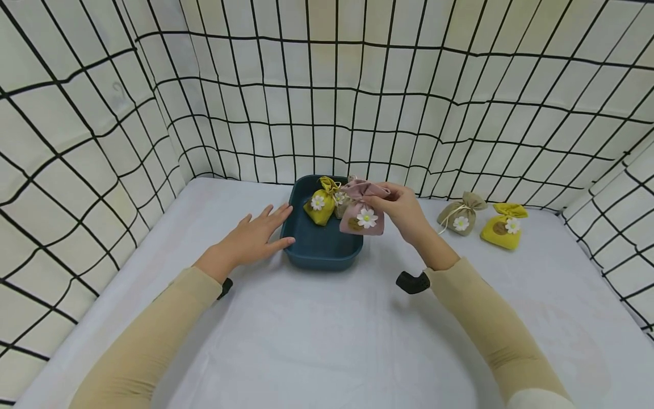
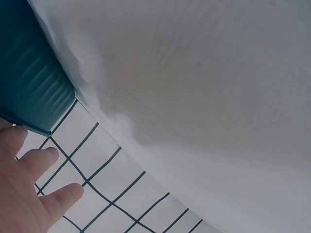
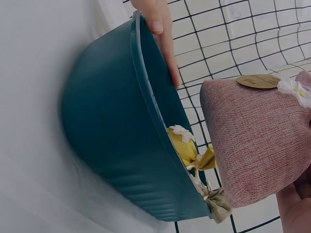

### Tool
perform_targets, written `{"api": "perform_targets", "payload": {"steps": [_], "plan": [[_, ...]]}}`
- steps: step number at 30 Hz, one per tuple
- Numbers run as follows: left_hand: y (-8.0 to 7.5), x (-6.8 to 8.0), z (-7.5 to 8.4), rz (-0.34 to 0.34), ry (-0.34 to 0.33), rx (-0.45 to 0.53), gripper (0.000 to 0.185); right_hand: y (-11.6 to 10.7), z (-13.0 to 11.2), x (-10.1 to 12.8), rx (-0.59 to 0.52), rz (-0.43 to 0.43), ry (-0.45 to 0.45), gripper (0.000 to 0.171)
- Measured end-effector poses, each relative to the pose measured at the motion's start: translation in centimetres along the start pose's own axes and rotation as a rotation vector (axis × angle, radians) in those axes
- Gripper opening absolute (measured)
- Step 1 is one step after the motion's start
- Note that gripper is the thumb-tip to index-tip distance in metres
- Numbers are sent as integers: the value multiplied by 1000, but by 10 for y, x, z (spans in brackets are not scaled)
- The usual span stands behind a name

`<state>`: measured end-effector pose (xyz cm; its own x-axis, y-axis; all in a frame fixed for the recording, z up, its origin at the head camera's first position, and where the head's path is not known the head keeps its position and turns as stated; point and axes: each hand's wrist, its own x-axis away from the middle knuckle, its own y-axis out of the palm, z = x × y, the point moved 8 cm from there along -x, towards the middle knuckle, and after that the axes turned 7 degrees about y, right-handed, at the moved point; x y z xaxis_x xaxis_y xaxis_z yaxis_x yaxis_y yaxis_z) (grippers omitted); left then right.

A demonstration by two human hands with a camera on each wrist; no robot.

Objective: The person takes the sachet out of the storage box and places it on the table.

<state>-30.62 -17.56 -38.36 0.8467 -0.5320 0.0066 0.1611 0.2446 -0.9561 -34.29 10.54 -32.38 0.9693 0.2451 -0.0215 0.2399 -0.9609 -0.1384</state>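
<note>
My right hand (image 1: pixel 403 210) pinches a pink drawstring pouch (image 1: pixel 361 213) by its gathered neck, over the right side of a dark teal basin (image 1: pixel 322 262). A white daisy and a round brown tag decorate the pouch (image 3: pixel 262 141), which fills much of the right wrist view. Inside the basin lie a yellow pouch (image 1: pixel 319 210) and a grey-beige pouch (image 1: pixel 341 208), the latter mostly hidden behind the pink one. My left hand (image 1: pixel 258 236) has its fingers spread at the basin's left rim; in the left wrist view its fingertips (image 2: pixel 48 154) show close by the basin wall (image 2: pixel 34 73).
To the right on the white-covered table (image 1: pixel 317 335) lie another grey-beige pouch (image 1: pixel 461 215) and another yellow pouch (image 1: pixel 503 228), each with a daisy. A black wire grid (image 1: pixel 337 88) stands along the back and both sides.
</note>
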Motion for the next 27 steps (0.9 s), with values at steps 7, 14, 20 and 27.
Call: {"api": "perform_targets", "payload": {"steps": [7,14,20,27], "plan": [[1,-1,-1,-1,4,-10,84,-15,5,12,-22,15,28,21],[1,0,0,-2,3,3,84,-24,4,22,-6,4,17,16],[0,1,1,-4,0,1,83,-31,3,31,23,-10,-1,23],[-2,0,3,3,5,-39,83,-44,6,40,29,-9,-11,20]]}}
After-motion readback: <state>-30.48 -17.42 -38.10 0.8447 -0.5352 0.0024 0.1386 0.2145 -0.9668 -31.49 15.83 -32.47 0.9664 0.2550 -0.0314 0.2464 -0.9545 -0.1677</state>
